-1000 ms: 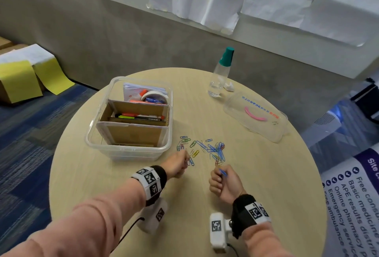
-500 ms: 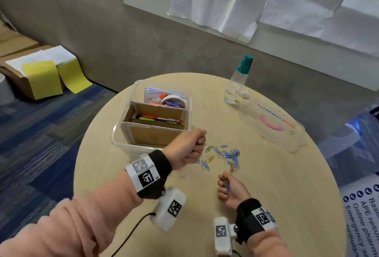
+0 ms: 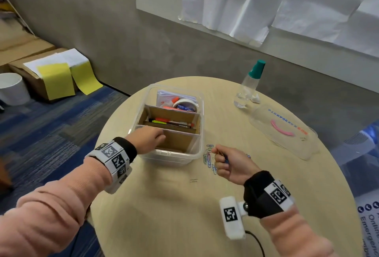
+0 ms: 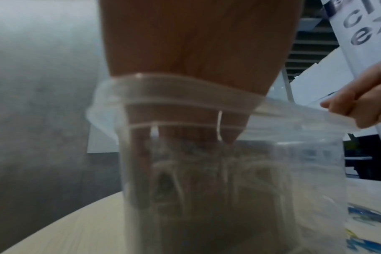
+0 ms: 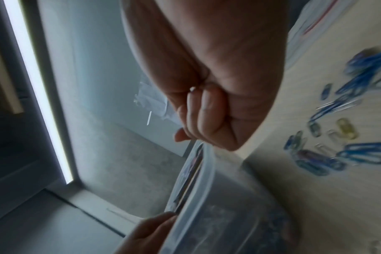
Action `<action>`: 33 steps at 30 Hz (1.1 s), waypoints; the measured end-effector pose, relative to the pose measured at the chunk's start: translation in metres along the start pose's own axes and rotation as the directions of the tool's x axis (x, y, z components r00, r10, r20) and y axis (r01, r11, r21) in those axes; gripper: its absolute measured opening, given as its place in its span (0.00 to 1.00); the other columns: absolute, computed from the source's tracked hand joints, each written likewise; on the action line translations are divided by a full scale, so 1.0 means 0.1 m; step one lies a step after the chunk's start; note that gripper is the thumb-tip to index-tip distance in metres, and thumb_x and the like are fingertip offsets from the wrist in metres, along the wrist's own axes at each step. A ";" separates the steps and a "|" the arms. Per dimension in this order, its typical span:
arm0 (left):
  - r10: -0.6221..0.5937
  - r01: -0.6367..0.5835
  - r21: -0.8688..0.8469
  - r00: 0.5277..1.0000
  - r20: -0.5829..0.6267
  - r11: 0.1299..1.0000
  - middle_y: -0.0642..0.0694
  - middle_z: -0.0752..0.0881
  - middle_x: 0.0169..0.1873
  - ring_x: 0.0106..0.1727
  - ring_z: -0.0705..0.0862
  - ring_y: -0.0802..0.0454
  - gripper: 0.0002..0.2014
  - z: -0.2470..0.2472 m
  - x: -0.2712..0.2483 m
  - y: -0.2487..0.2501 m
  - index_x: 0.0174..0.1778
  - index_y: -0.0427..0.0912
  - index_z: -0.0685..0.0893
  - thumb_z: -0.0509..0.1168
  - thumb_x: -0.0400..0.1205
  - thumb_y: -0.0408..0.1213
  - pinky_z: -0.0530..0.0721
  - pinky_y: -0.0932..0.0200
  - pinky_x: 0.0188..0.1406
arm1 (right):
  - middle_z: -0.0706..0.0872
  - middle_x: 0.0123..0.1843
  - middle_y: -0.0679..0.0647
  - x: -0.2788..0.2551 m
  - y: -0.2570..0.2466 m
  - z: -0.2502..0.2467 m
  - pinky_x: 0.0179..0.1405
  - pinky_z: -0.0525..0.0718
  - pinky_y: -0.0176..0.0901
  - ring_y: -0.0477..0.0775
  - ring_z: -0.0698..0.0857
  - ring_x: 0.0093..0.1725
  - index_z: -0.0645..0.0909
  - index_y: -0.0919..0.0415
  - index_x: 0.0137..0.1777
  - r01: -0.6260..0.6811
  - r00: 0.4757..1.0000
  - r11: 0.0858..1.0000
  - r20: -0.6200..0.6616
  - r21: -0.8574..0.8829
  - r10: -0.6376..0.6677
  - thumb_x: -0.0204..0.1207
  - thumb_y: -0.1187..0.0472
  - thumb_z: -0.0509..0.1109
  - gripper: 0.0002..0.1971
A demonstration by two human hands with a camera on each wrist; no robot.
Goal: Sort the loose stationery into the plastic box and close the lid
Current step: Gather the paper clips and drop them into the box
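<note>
The clear plastic box [image 3: 172,157] stands open on the round table, split by cardboard dividers. Its far part holds a tape roll [image 3: 185,105], its middle part pens [image 3: 168,122]. My left hand [image 3: 151,141] reaches over the near wall into the near compartment, fingers curled downward; its load is hidden. Through the wall the left wrist view shows this hand [image 4: 196,68] only as a blur. My right hand [image 3: 222,157] hovers beside the box's front right corner, fist pinching several paper clips. Loose coloured paper clips [image 3: 208,157] lie under it. The lid [image 3: 266,121] lies at the right.
A spray bottle [image 3: 249,86] with a green cap stands at the table's far side, beside the lid. A small staple-like bit [image 3: 193,180] lies near the front. Left of the table, on the floor, are cardboard boxes with yellow paper [image 3: 55,78] and a white bucket [image 3: 12,88].
My left hand lifted off the clip pile as a fist and travelled left into the box's near compartment. My right hand rose slightly, still pinching clips. The head turned left.
</note>
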State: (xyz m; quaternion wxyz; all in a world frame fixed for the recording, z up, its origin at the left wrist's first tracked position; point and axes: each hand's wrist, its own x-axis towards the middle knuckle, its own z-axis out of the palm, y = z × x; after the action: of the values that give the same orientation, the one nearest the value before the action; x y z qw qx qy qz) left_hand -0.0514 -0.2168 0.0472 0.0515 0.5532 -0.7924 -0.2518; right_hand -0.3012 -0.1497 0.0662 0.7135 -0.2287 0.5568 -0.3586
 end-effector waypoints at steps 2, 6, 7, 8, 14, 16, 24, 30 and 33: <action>-0.045 0.047 0.044 0.998 -0.040 0.998 0.49 0.83 0.43 0.45 0.80 0.53 0.14 -0.01 -0.01 -0.05 0.53 0.45 0.83 0.53 0.86 0.45 0.75 0.60 0.47 | 0.69 0.21 0.48 0.01 -0.08 0.21 0.12 0.62 0.32 0.43 0.65 0.16 0.75 0.60 0.42 0.009 0.999 0.998 0.051 -0.068 -0.006 0.84 0.58 0.55 0.12; -0.088 0.036 -0.168 0.944 -0.317 0.985 0.44 0.86 0.41 0.44 0.83 0.47 0.16 0.05 -0.05 -0.06 0.49 0.41 0.85 0.54 0.86 0.45 0.77 0.57 0.43 | 0.71 0.30 0.51 0.11 -0.19 0.65 0.20 0.67 0.31 0.45 0.68 0.26 0.77 0.62 0.51 -0.008 0.994 0.989 0.110 -0.151 0.024 0.84 0.61 0.56 0.09; -0.101 0.012 -0.223 0.914 -0.394 0.975 0.43 0.86 0.39 0.42 0.82 0.47 0.16 0.07 -0.07 -0.05 0.47 0.41 0.85 0.54 0.86 0.44 0.76 0.57 0.41 | 0.71 0.32 0.51 0.15 -0.22 0.76 0.21 0.67 0.31 0.45 0.68 0.27 0.77 0.63 0.53 -0.022 0.992 0.986 0.116 -0.164 0.042 0.84 0.62 0.56 0.09; -0.109 -0.013 -0.259 0.886 -0.451 0.966 0.43 0.86 0.38 0.40 0.82 0.47 0.15 0.09 -0.09 -0.05 0.45 0.41 0.85 0.54 0.86 0.43 0.76 0.57 0.40 | 0.72 0.33 0.52 0.19 -0.24 0.86 0.24 0.67 0.31 0.45 0.69 0.29 0.77 0.64 0.56 -0.039 0.991 0.983 0.117 -0.179 0.061 0.84 0.62 0.57 0.09; -0.154 -0.069 -0.373 0.831 -0.535 0.925 0.47 0.84 0.34 0.37 0.80 0.53 0.15 0.12 -0.10 -0.05 0.43 0.42 0.84 0.54 0.86 0.41 0.74 0.67 0.33 | 0.69 0.76 0.67 0.37 -0.21 1.26 0.69 0.73 0.50 0.63 0.72 0.73 0.59 0.68 0.78 -0.131 0.971 0.978 0.179 -0.160 0.160 0.84 0.59 0.58 0.25; -0.157 -0.071 -0.382 0.830 -0.534 0.922 0.48 0.84 0.34 0.37 0.80 0.53 0.15 0.12 -0.11 -0.06 0.42 0.42 0.84 0.54 0.86 0.41 0.74 0.67 0.34 | 0.64 0.79 0.66 0.39 -0.18 1.27 0.75 0.67 0.53 0.64 0.66 0.78 0.56 0.66 0.79 -0.100 0.963 0.980 0.231 -0.172 0.139 0.84 0.58 0.57 0.27; -0.009 -0.280 -0.409 0.816 -0.577 0.868 0.52 0.84 0.40 0.42 0.80 0.61 0.09 0.14 -0.24 0.30 0.48 0.42 0.85 0.59 0.84 0.36 0.75 0.74 0.42 | 0.88 0.53 0.62 0.17 -0.28 0.49 0.54 0.85 0.45 0.56 0.89 0.51 0.80 0.66 0.58 0.167 0.970 0.984 0.189 -0.066 -0.152 0.83 0.61 0.57 0.12; 0.467 -0.567 -0.202 0.795 -0.388 0.799 0.47 0.86 0.44 0.40 0.78 0.59 0.07 0.45 -0.24 0.95 0.50 0.36 0.85 0.63 0.81 0.31 0.73 0.76 0.40 | 0.83 0.36 0.54 0.10 0.01 -0.46 0.29 0.76 0.36 0.49 0.80 0.29 0.81 0.62 0.45 0.202 0.944 0.978 -0.255 -0.046 -0.207 0.81 0.65 0.60 0.08; 0.482 -0.485 -0.057 0.874 -0.067 0.873 0.43 0.85 0.54 0.51 0.83 0.48 0.10 0.77 -0.13 1.12 0.57 0.39 0.83 0.59 0.83 0.34 0.76 0.63 0.51 | 0.78 0.31 0.52 0.16 0.27 -0.82 0.20 0.69 0.32 0.45 0.72 0.22 0.81 0.61 0.43 0.132 0.894 0.976 -0.404 -0.174 -0.193 0.79 0.65 0.63 0.06</action>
State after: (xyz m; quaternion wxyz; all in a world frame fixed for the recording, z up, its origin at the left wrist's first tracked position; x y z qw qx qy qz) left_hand -0.1696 -0.1493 0.0340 0.1529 0.3416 -0.8943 -0.2451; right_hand -0.3713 -0.1388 0.0137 0.5267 -0.2427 0.6997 -0.4172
